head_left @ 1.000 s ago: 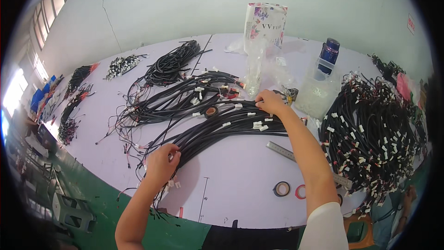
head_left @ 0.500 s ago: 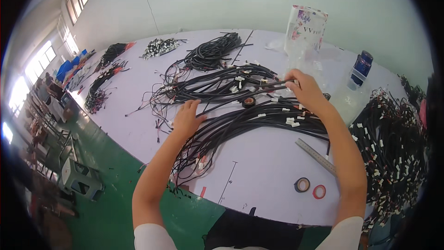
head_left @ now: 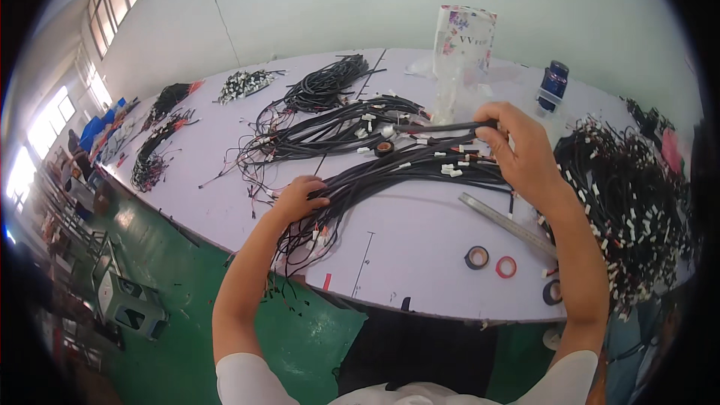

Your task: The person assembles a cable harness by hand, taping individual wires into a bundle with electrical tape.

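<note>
Right hand (head_left: 523,151) holds a black cable (head_left: 444,128); left hand (head_left: 297,199) touches a cable bundle (head_left: 386,178)

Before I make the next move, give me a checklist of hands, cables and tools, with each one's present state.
1. Right hand gripping a black cable: ok, fingers and thumb closed on it.
2. Left hand touching the near cable bundle: ok; whether it grips any strand, cannot tell.
3. Thin wire ends all on the table: not ok, some hang past its near edge.
4. Steel ruler clear of the right forearm: cannot tell, one end meets the forearm's outline.
5. Red tape roll clear of the cables: ok.
</note>
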### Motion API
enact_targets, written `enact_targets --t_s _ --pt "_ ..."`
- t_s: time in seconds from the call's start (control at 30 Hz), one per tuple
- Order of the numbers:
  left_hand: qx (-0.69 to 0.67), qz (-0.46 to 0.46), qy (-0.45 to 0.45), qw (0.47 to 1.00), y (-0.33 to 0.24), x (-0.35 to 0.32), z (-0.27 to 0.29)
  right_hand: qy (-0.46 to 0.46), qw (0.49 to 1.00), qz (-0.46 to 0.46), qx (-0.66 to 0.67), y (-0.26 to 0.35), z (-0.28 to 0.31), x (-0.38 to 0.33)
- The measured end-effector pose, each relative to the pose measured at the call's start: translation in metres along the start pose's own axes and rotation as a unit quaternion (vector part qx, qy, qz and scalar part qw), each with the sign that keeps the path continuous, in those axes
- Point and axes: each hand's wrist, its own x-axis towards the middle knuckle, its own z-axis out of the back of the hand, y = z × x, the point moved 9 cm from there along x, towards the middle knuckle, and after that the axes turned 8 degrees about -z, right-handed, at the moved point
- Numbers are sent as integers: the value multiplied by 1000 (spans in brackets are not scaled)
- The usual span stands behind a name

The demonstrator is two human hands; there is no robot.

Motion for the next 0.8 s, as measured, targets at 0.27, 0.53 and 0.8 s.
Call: enact_targets --t_s 0.27,0.53,0.8 --pt "16 101 -337 936 -19 -16 111 -45 997 -63 -17 2 30 -87" --pt "-130 114 -123 977 -171 -178 177 -34 927 -318 195 -40 16 -221" --pt "-422 200 284 837 -227 -316 -104 144 915 -306 220 0 -66 -291"
